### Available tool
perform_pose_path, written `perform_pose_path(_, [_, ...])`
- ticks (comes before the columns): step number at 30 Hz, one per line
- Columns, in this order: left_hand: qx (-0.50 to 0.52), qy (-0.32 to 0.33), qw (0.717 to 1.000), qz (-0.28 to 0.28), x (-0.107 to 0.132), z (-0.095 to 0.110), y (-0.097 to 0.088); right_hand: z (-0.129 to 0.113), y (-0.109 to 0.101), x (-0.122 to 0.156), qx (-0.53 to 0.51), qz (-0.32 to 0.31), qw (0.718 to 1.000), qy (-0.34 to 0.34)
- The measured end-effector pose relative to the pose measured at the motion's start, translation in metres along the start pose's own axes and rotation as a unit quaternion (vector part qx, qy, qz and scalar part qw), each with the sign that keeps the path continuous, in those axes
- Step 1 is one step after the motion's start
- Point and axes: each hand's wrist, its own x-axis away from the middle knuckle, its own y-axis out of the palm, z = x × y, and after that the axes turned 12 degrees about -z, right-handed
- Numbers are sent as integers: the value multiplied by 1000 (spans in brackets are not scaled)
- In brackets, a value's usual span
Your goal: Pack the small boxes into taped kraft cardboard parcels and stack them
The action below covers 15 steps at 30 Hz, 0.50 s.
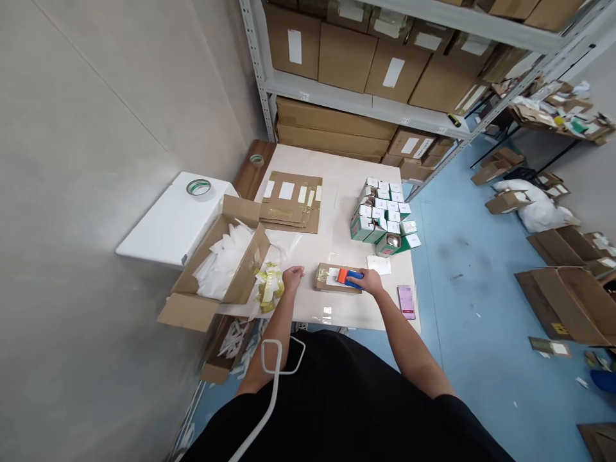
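Note:
A small brown cardboard box [327, 280] with a white label lies on the white table [337, 186] near its front edge. My right hand [369, 280] is closed around an orange and blue tape dispenser [349, 276] resting on top of that box. My left hand [292, 278] rests on the table just left of the box, fingers curled in, with nothing visible in it. A crumpled wad of yellowish used tape [269, 287] lies to the left of my left hand.
An open carton of white bags [222, 260] sits at the table's left. Flattened cardboard [291, 201] lies at the back, stacked green-and-white small boxes [382, 215] at right, a pink phone [407, 300] near the right corner. Tape rolls [198, 188], shelving with cartons [346, 58], floor boxes [568, 301].

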Motion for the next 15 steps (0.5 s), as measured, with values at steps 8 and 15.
perform_pose_path(8, [4,-47,999,-23,-19,-33,14,2,4,-2,7,1,1000,9])
perform_pose_path(15, [11,-88,993,-73,-26,-55,42,0,2,-2,2,-2,1000,19])
